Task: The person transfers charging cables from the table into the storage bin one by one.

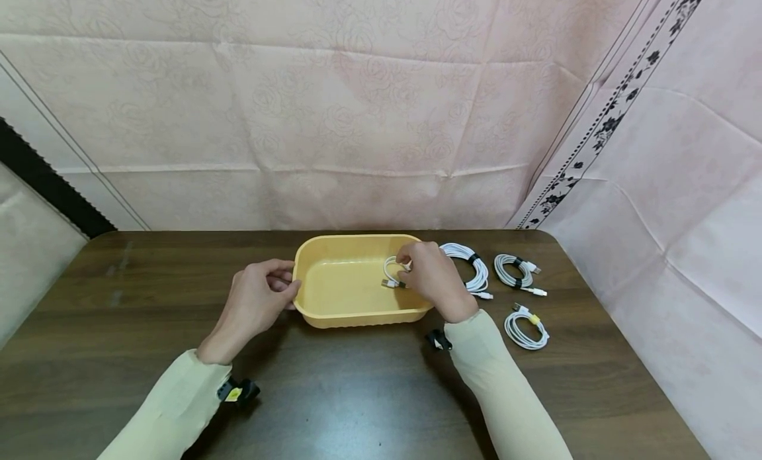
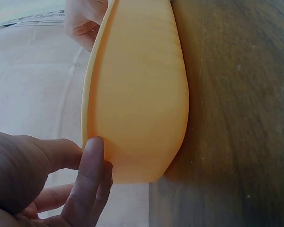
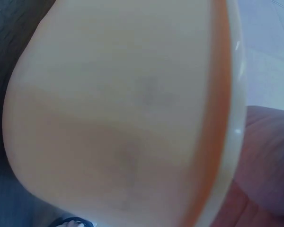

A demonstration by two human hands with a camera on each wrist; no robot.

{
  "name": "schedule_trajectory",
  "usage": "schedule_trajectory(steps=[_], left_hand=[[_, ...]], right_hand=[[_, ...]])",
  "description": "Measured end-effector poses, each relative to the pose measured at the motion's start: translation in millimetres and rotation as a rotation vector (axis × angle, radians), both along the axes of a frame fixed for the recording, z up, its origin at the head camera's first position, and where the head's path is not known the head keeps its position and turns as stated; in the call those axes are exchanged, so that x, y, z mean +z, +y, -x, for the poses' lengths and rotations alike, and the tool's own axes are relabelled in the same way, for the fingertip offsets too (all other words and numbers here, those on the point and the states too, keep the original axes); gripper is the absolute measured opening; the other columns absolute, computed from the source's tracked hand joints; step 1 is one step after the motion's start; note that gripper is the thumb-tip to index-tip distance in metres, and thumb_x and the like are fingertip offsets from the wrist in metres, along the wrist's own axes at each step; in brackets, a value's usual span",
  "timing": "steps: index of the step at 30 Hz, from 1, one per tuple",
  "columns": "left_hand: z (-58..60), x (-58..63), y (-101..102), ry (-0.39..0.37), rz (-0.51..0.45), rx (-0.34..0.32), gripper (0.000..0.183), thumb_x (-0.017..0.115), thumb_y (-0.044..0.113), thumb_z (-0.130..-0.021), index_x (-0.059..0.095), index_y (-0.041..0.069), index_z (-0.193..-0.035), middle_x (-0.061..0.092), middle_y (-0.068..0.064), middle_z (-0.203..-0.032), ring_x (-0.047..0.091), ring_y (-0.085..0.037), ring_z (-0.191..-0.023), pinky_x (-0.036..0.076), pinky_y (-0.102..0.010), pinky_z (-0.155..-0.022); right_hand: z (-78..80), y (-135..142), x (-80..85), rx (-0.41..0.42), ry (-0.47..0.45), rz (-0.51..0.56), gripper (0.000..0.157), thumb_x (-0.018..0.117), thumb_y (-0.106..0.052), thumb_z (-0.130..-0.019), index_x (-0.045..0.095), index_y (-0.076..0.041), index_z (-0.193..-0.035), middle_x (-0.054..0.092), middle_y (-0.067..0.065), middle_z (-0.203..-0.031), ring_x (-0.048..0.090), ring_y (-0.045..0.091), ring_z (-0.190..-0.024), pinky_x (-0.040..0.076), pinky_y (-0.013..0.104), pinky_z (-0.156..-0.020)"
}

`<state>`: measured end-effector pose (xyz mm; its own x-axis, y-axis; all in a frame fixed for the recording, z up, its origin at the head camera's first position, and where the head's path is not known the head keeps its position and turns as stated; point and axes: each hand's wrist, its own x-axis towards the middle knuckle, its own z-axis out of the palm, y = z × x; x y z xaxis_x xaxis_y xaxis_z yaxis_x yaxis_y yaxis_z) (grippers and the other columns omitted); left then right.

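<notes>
A yellow plastic basin (image 1: 333, 294) stands on the table. My left hand (image 1: 258, 300) pinches its left rim between thumb and fingers; in the left wrist view the fingers (image 2: 92, 161) lie against the outer wall. Over the basin's right end, my right hand (image 1: 434, 275) holds a coiled white cable (image 1: 388, 269), its metal plug low inside the basin. Part of that coil is hidden behind the hand. The right wrist view shows the basin's outer wall (image 3: 109, 94) close up, with only part of the right hand (image 3: 270, 165) beyond the rim.
Right of the basin lie a large coiled white cable (image 1: 479, 275) with a black tie, a smaller coil (image 1: 503, 268) with black ties, and a coil with a yellow tie (image 1: 513, 334). The brown wooden table (image 1: 149, 281) ends at a patterned cloth (image 1: 357, 129) behind.
</notes>
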<state>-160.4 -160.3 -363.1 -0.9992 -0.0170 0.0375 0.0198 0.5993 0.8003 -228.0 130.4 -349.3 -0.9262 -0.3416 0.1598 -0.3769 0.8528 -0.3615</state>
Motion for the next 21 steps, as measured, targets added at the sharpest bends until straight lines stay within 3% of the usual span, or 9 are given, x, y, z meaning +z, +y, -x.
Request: schedule_trajectory(steps=[21], left_hand=[[0.4,-1.5,0.2,0.001,-0.008,0.001,0.040,0.070,0.008,-0.095,0.062,-0.004,-0.132,0.067,-0.019,-0.108,0.069,-0.017,-0.080,0.061,-0.021,-0.062]], right_hand=[[-7.8,11.3,5.6,0.035,-0.006,-0.004,0.021,0.079,-0.011,-0.086,0.077,-0.007,-0.107,0.075,0.008,-0.107,0.068,0.025,-0.096,0.057,0.041,-0.083]])
